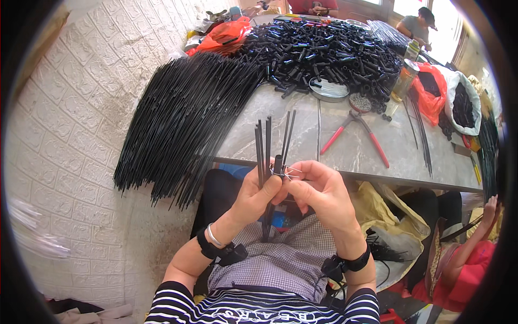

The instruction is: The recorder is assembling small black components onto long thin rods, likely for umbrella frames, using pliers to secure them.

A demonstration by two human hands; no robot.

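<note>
Far left, a big sheaf of long thin black rods [183, 119] leans off the grey marble surface [350, 151]. My left hand [253, 197] grips a small bunch of thin black rods [264, 146] upright, near the surface edge. My right hand [318, 194] pinches thin silvery wire [288, 173] at a short black tube [278, 164] on the bunch. Further right, red-handled pliers [356, 132]; far back, a heap of short black tubes [324, 54].

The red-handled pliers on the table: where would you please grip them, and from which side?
Probably take the red-handled pliers by both red handles, coming from the near table edge: the handles splay open toward the person, while the metal jaws point away toward the pile of black tubes.
</note>
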